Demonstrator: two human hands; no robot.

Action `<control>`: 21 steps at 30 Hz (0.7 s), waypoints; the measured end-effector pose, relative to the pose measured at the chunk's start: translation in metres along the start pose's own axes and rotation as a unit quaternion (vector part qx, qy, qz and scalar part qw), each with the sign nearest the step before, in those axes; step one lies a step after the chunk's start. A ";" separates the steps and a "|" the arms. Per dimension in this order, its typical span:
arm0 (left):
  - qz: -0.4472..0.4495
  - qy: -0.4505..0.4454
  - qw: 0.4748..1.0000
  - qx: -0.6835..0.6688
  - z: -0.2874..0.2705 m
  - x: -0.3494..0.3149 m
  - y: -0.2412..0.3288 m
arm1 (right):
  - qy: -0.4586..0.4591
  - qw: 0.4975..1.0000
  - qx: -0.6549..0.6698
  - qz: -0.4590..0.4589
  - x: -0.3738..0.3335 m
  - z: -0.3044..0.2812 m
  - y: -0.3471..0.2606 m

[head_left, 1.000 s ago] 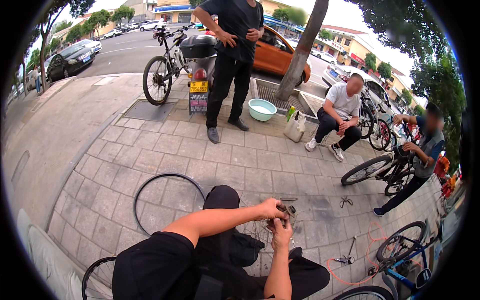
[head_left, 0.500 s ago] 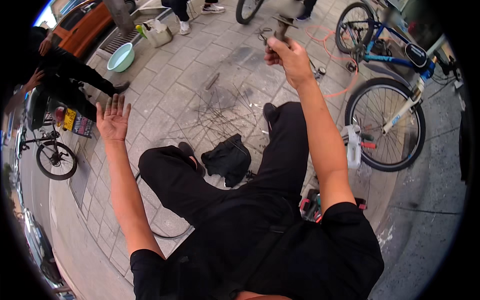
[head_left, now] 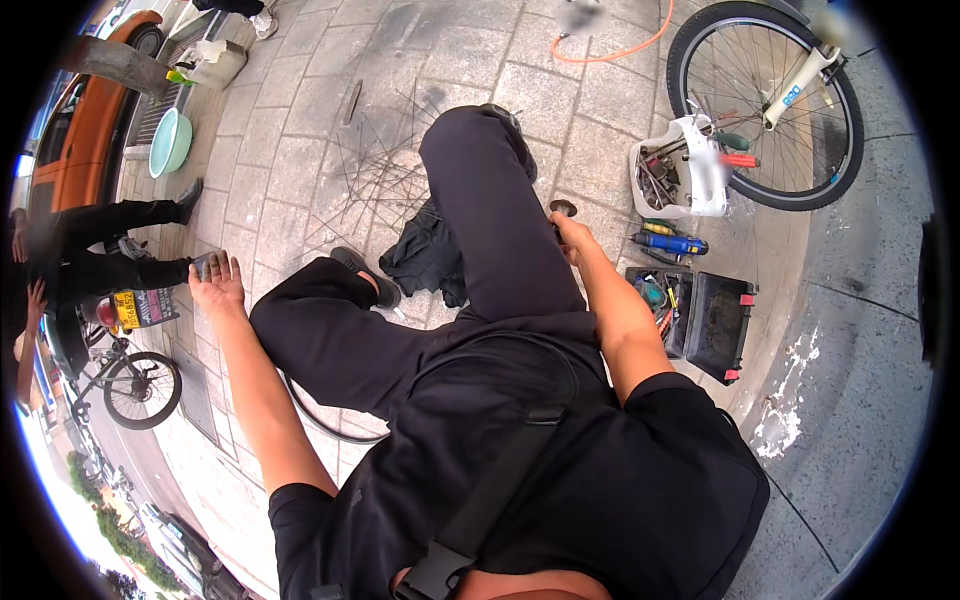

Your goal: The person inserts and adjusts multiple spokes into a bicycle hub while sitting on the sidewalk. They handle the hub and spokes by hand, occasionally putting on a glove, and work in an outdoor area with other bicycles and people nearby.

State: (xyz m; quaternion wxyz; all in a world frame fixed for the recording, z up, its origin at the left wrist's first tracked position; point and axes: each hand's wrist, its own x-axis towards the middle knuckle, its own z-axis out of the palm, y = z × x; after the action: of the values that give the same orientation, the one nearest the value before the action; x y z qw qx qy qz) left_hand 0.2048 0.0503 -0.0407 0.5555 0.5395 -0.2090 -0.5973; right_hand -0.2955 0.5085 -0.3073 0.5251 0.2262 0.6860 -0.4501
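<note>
My right hand (head_left: 575, 238) is low beside my right thigh, its fingers closed around a bicycle hub (head_left: 563, 207). Only the hub's round flanged end shows; the rest is hidden by the hand. Out to the left, my left hand (head_left: 217, 287) is raised with spread fingers, palm showing and nothing in it. Loose thin spokes (head_left: 372, 165) lie scattered on the paving beyond my knees. A crumpled black cloth (head_left: 425, 255) rests between my legs.
At right are a white cut-open container (head_left: 708, 190) of tools, a blue tool (head_left: 675, 243), an open black toolbox (head_left: 722, 325) and a bicycle wheel (head_left: 690, 75). A hoop-like rim (head_left: 335, 432) lies by my left leg. Far left are a basin (head_left: 170, 143) and a person (head_left: 120, 215).
My right hand has come down and back from far out front to beside my right thigh, still gripping the hub. The view has turned toward the toolbox; my left hand stays raised and open.
</note>
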 end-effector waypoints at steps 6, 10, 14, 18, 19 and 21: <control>0.069 -0.011 0.984 0.166 0.014 -0.011 -0.018 | 0.086 0.987 -0.131 0.026 -0.034 -0.009 -0.007; 0.109 -0.034 0.957 0.267 0.040 -0.016 -0.025 | 0.145 0.979 -0.141 -0.031 -0.016 -0.040 -0.018; 0.116 -0.076 0.938 0.318 0.065 -0.019 -0.027 | 0.101 0.970 -0.208 -0.078 0.050 -0.104 -0.026; 0.079 -0.154 0.893 0.414 0.112 -0.013 -0.061 | 0.162 0.963 -0.058 -0.206 0.020 -0.114 -0.134; 0.072 -0.168 0.873 0.452 0.112 -0.015 -0.076 | 0.175 0.946 -0.067 -0.266 -0.016 -0.095 -0.182; 0.065 -0.175 0.827 0.531 0.108 -0.006 -0.123 | 0.136 0.911 -0.006 -0.388 -0.058 -0.076 -0.265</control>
State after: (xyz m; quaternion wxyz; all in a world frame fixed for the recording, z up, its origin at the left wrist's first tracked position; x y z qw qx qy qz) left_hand 0.0555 0.0543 -0.1073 0.1753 0.6225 -0.6222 -0.4411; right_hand -0.5225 0.4526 -0.1493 0.2115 -0.0017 0.7871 -0.5794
